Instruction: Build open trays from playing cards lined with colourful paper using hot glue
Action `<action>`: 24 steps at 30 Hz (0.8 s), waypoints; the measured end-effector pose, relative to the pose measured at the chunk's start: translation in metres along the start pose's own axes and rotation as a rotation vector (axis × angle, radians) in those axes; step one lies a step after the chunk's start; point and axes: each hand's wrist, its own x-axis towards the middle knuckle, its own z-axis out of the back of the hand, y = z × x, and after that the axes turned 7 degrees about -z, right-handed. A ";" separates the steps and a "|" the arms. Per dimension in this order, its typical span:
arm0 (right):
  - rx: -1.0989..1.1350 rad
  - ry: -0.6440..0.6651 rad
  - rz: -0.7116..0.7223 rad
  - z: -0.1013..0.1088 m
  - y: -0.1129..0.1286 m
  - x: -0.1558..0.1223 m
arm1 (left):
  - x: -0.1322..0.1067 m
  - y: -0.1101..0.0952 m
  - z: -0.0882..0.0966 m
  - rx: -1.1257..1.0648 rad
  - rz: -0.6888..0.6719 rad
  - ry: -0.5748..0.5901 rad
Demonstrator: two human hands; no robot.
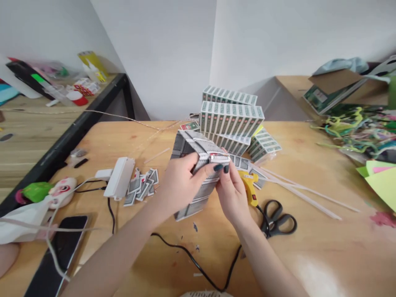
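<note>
A folded structure of grey-patterned playing cards is held up above the table in both hands. My left hand is closed on its upper part, with the thumb lying along the top edge. My right hand pinches the right corner, thumb close to the left thumb. At that corner is a small whitish piece with some red; I cannot make out exactly what it is. Behind my right hand lies a yellow glue gun, partly hidden. Black-handled scissors rest near my right forearm. Loose playing cards are scattered on the left.
Stacked card boxes stand at the back. Thin white sticks lie to the right. A white power strip, a doll and a phone are on the left. A black cord loops across the front.
</note>
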 end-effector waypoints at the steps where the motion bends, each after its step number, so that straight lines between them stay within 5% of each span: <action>1: -0.024 -0.026 0.013 -0.001 0.000 0.000 | -0.001 -0.002 -0.004 0.020 -0.023 -0.024; 6: -0.075 -0.061 0.039 0.004 -0.003 0.001 | -0.005 -0.007 -0.016 0.153 -0.105 -0.106; 17: -0.036 -0.068 0.009 0.002 0.001 -0.003 | -0.004 -0.009 -0.022 0.079 -0.196 -0.168; 24: -0.083 -0.075 0.048 0.004 0.003 -0.003 | -0.005 -0.005 -0.019 -0.197 -0.087 -0.087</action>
